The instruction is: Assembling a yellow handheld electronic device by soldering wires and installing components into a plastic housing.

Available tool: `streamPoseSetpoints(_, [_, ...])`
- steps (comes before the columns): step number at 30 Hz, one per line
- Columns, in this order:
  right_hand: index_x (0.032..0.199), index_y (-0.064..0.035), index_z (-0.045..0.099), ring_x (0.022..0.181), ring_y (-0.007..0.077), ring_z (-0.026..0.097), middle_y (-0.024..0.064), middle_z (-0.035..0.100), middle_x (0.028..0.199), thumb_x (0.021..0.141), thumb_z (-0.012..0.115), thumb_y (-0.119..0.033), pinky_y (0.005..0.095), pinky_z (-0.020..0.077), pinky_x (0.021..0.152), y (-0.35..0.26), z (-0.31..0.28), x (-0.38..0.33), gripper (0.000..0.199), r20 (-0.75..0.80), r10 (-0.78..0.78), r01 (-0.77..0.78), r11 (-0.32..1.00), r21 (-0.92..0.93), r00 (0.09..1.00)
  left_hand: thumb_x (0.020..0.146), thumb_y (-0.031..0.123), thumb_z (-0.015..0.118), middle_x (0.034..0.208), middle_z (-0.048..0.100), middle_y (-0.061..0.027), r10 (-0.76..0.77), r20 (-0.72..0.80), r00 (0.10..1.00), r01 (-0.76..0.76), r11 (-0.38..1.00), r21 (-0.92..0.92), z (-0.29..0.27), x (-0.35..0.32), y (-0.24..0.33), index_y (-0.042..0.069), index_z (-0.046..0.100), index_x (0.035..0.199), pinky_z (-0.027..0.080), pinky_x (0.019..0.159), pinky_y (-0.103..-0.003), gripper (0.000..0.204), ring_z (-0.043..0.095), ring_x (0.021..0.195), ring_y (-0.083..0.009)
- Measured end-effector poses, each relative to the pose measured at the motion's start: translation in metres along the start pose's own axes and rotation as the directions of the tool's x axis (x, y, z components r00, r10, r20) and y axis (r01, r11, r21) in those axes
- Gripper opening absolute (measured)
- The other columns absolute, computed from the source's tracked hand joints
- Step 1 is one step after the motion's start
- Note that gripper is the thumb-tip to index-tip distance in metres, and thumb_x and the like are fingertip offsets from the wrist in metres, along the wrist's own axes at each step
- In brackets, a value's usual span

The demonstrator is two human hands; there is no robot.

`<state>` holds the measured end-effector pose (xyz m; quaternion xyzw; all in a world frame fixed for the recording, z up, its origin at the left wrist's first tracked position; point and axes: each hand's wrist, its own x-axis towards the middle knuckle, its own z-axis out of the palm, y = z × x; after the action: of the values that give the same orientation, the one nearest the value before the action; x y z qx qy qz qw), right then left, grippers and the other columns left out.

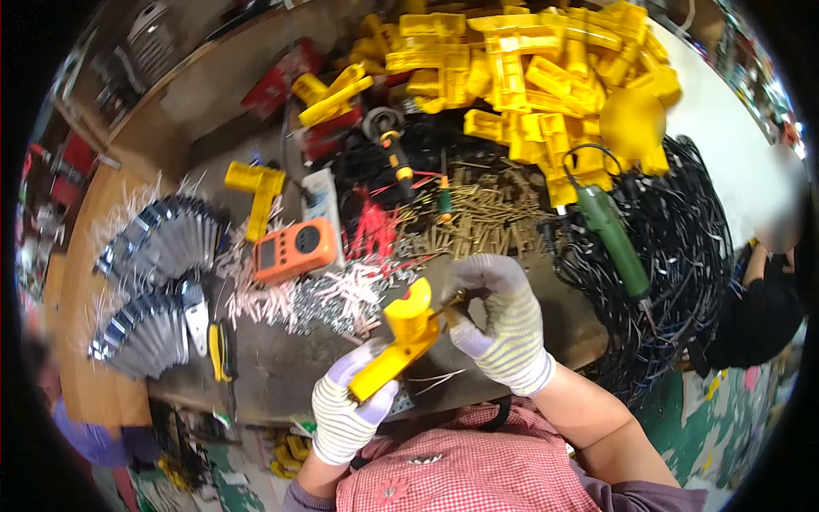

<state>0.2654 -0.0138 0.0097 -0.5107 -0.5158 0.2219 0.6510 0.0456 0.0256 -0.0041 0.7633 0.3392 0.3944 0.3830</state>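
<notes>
My left hand (354, 401), in a striped knit glove, grips a yellow plastic housing (394, 358) with a rounded end, held tilted above the bench in front of my apron. My right hand (503, 324), gloved the same way, is just right of the housing. Its thumb and fingers pinch a small brass-coloured piece (456, 302) against or very close to the housing's upper right side; whether the two touch I cannot make out. Thin pale wires (439, 377) show below the housing, their ends partly hidden.
Yellow housings (512, 68) are heaped at the back. Brass strips (495, 209) lie before them. A green electric screwdriver (614, 243) rests on black cables (682, 282) at right. An orange multimeter (294, 252), pliers (223, 352) and fanned grey metal-ended parts (162, 243) are left.
</notes>
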Motion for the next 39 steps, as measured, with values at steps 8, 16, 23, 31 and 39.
streamPoseSetpoints(8, [0.117,-0.0051,0.057,0.085,0.0173,0.069,0.0087,0.068,0.096,0.078,0.071,0.004,0.0305,0.0555,0.079,0.003,0.010,-0.003,0.043,0.006,0.041,-0.042,0.997,0.059,0.999,0.080,0.004,0.075,0.111,0.073,-0.0121,-0.066,-0.039,0.997,0.062,0.994,-0.095,-0.004,-0.008,-0.004,0.004,0.067,0.122,0.055,0.085,-0.029,0.043,0.072,0.096,-0.0194])
streamPoseSetpoints(16, [0.128,-0.0030,0.054,0.090,0.0160,0.072,0.0102,0.071,0.101,0.081,0.077,0.000,0.0274,0.0564,0.081,-0.011,0.008,0.002,0.053,0.040,0.113,-0.110,0.992,-0.068,0.993,0.082,0.004,0.074,0.113,0.073,-0.0112,-0.076,-0.092,0.993,0.074,0.997,-0.029,0.004,-0.009,-0.002,0.004,0.064,0.128,0.054,0.085,-0.029,0.048,0.071,0.096,-0.0177])
streamPoseSetpoints(23, [0.098,-0.0058,0.065,0.070,0.0259,0.070,0.0090,0.070,0.085,0.081,0.077,-0.004,0.0339,0.0556,0.064,-0.015,0.028,-0.003,0.021,0.157,-0.206,0.246,0.920,-0.304,0.966,0.080,0.003,0.076,0.120,0.069,-0.0156,-0.035,-0.060,0.998,0.037,0.999,0.037,0.008,-0.008,0.003,0.003,0.056,0.137,0.053,0.090,-0.031,0.061,0.070,0.105,-0.0244])
streamPoseSetpoints(31, [0.092,-0.0163,0.071,0.089,0.0258,0.065,0.0060,0.064,0.099,0.070,0.075,-0.017,0.0395,0.0546,0.071,-0.029,0.007,0.015,0.023,0.481,-0.409,0.631,0.503,-0.591,0.776,0.085,0.017,0.074,0.126,0.067,-0.0186,0.047,-0.143,0.989,-0.058,0.996,-0.072,-0.012,0.002,0.002,0.001,0.046,0.146,0.054,0.086,-0.033,0.070,0.069,0.095,-0.0204])
streamPoseSetpoints(39, [0.103,-0.0143,0.067,0.088,0.0204,0.066,0.0026,0.065,0.099,0.078,0.065,-0.022,0.0373,0.0539,0.076,-0.044,-0.039,0.000,0.026,0.786,-0.157,0.679,0.620,-0.393,0.598,0.085,0.031,0.074,0.139,0.056,-0.0168,0.029,0.287,0.957,0.064,0.948,-0.312,-0.021,0.026,-0.010,-0.001,0.035,0.151,0.047,0.099,-0.037,0.084,0.061,0.109,-0.0214])
